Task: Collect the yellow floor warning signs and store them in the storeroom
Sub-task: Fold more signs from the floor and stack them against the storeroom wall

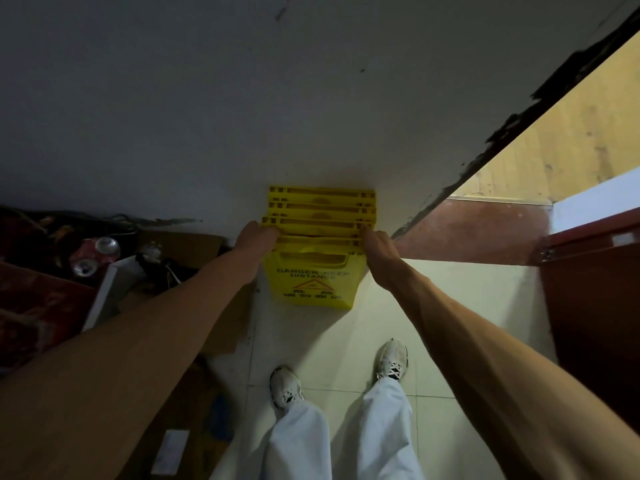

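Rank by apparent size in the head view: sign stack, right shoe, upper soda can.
1. Sign stack, held at its sides by both hands.
2. Right shoe; nearer the camera, so its lead over the can is unsure.
3. Upper soda can.

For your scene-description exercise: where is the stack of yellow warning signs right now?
In the head view the yellow warning signs stand centre frame, folded against the white wall, gripped between the left hand and right hand.
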`<action>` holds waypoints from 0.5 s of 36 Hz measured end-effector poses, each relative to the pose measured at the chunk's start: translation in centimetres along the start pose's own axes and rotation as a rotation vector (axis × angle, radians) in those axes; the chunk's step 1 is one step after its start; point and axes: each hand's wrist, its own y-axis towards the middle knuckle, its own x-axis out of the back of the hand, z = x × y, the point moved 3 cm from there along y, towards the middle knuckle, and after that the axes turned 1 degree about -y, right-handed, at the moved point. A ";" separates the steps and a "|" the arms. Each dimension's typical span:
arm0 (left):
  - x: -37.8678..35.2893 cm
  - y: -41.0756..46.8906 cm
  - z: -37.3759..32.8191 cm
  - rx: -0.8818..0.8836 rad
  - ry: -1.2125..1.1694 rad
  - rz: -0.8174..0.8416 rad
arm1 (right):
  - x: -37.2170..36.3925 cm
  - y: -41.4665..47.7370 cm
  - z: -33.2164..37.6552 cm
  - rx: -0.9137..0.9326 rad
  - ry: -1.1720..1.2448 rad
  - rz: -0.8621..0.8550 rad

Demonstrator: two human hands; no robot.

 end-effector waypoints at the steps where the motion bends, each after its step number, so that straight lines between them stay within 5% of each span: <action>1: 0.1 -0.3 -0.4 -0.020 0.030 -0.025 | 0.2 -0.2 0.1 0.009 -0.018 -0.003; 9: -0.9 -6.4 -6.0 -0.145 0.151 -0.194 | 6.2 -3.6 2.2 0.038 -0.041 -0.066; 18: -13.4 -18.3 -15.8 -0.277 0.138 0.235 | 22.0 -9.9 5.3 0.011 -0.014 -0.053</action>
